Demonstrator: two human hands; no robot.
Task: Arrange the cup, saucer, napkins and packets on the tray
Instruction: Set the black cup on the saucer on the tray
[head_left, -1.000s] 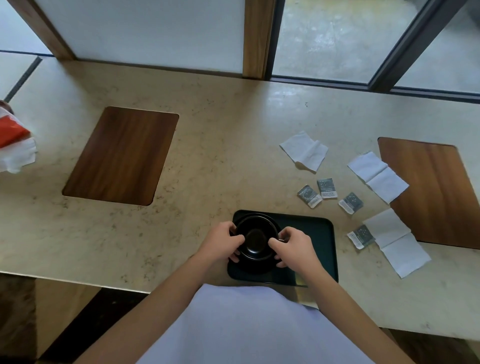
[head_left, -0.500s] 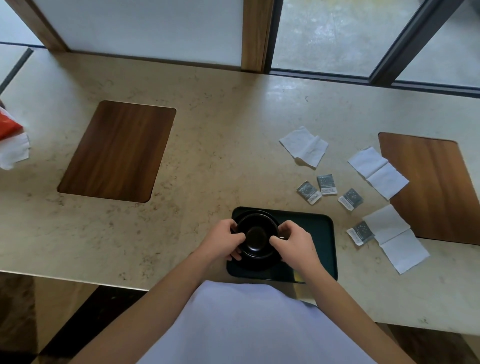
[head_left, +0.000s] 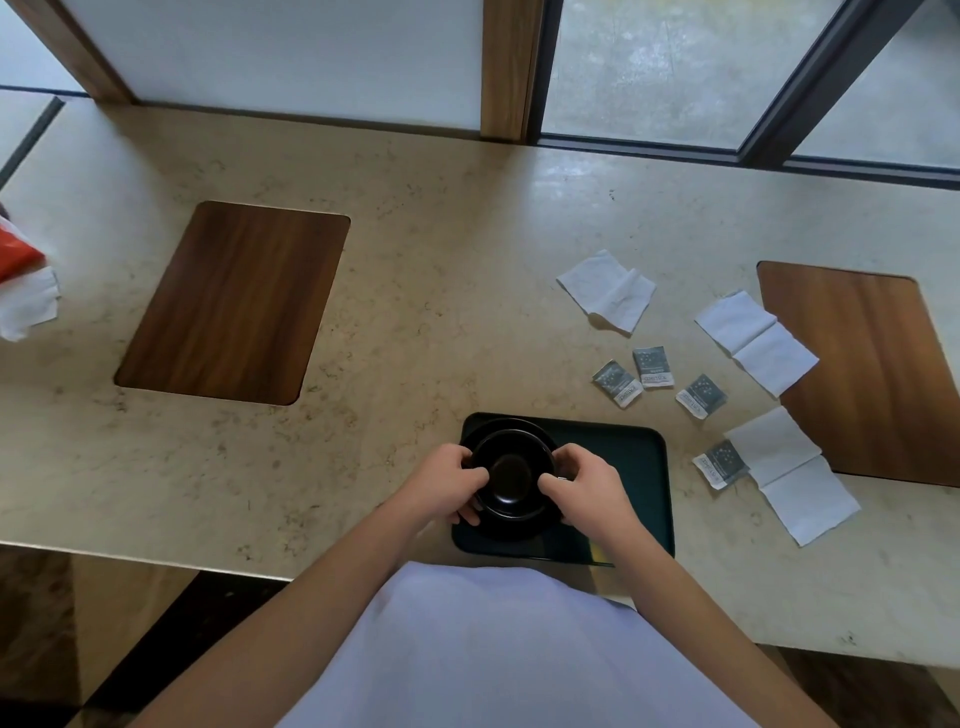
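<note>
A black cup sits on a black saucer at the left end of the dark tray. My left hand grips the cup's left side and my right hand grips its right side, fingers curled over the rim. Three white napkins lie on the counter to the right: one far, one by the wood inlay, one nearer. Several grey packets lie between them, one close to the tray's right edge.
Two wooden inlays are set in the stone counter, one at the left and one at the right. A red and white item lies at the far left edge. Windows run along the back. The counter's front edge is just below the tray.
Both hands stay on the cup over the saucer; the view has shifted slightly. Napkins and packets have not moved.
</note>
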